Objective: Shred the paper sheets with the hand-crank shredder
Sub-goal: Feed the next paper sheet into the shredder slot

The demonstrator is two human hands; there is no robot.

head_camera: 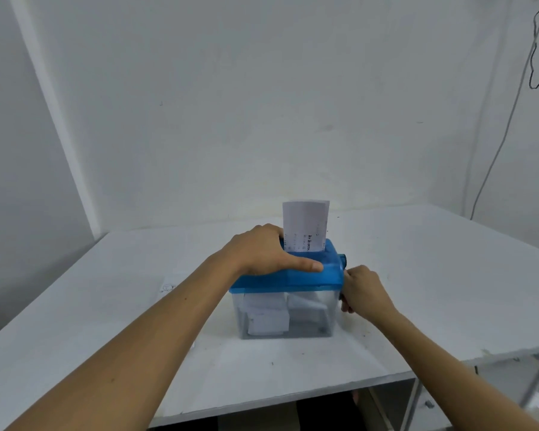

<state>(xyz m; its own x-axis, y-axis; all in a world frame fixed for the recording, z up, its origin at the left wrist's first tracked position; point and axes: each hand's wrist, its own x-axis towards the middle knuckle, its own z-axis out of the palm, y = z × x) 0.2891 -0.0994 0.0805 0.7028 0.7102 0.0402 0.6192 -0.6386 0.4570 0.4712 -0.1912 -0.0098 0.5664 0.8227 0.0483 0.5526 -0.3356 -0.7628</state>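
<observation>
**Sheet in slot, crank in hand**

Paper sheet [305,225] stands upright in the slot on top of the shredder [293,275], w/ its lower end inside the blue top. Left hand [262,250] clamps the shredder's top: thumb flat along the front, fingers over the far side, tips hidden. Right hand [364,290] is at the shredder's right side, fingers curled round the crank [342,293], which is mostly hidden. Paper looks thin and floppy and prob. feeds itself. Shredder is light plastic and likely to skid, so press down on the top.
</observation>
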